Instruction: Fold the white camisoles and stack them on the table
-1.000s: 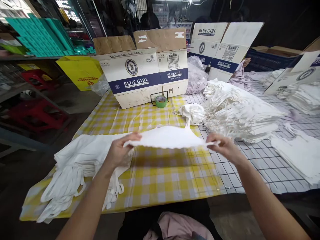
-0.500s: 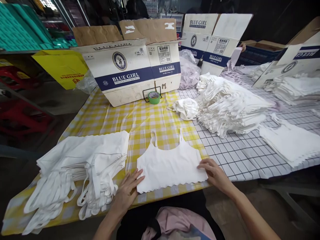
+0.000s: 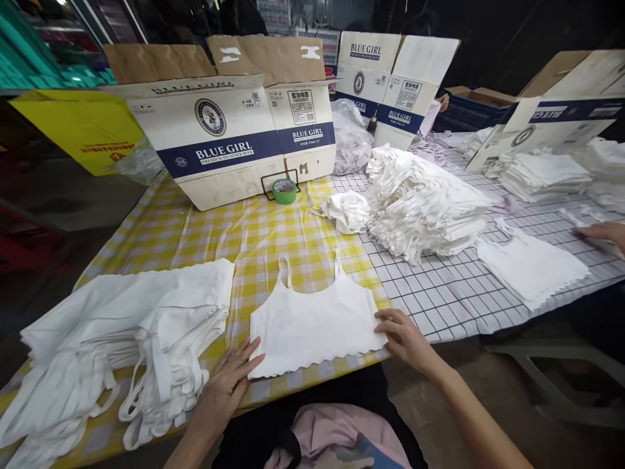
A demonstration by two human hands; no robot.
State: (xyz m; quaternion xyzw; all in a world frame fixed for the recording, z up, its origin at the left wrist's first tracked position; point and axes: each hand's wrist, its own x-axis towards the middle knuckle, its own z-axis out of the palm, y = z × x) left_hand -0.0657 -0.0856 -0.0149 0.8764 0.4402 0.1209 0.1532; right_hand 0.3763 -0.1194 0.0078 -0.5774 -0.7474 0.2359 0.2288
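Observation:
A white camisole top (image 3: 312, 322) lies flat before me, its two thin straps pointing away and its wavy hem facing me. My left hand (image 3: 227, 378) rests at its lower left side, fingers stretched out with their tips on the fabric edge. At the opposite side, my right hand (image 3: 405, 339) touches the right edge with loosely bent, spread fingers. Neither hand grips the cloth. To the left of my left hand sits a layered stack of white tops (image 3: 146, 306), straps hanging toward the table's near edge.
A yellow checked cloth (image 3: 312, 241) meets a white grid cloth (image 3: 430, 293). Behind stand a beer carton (image 3: 234, 150) and green tape (image 3: 284, 191). A heap of white garments (image 3: 430, 202) and a smaller stack (image 3: 534, 260) lie right. Another person's hand (image 3: 603, 233) reaches in there.
My view has turned slightly right, so things sit further left in it. Another person's hand has come into view at the right edge. My hands stay at the camisole's sides.

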